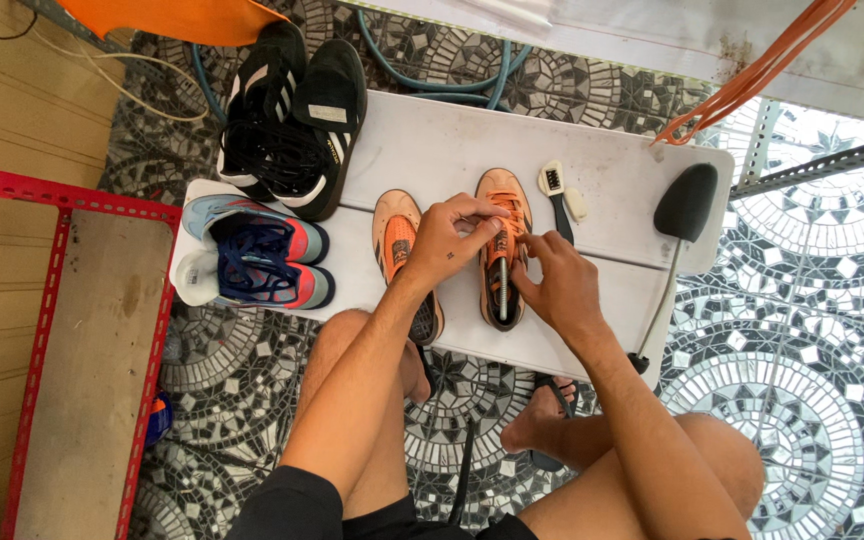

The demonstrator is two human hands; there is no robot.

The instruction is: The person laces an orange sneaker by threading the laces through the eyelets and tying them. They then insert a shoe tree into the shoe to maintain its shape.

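Left hand [449, 238] pinching laces | right hand [555, 283] gripping orange shoe [503, 250] (spring shoe tree inside) | white table [432, 150]

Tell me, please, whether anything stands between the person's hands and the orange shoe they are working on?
Nothing visible does. The left hand and the right hand are both already on the orange shoe, at its laces. The brush lies apart, to one side.
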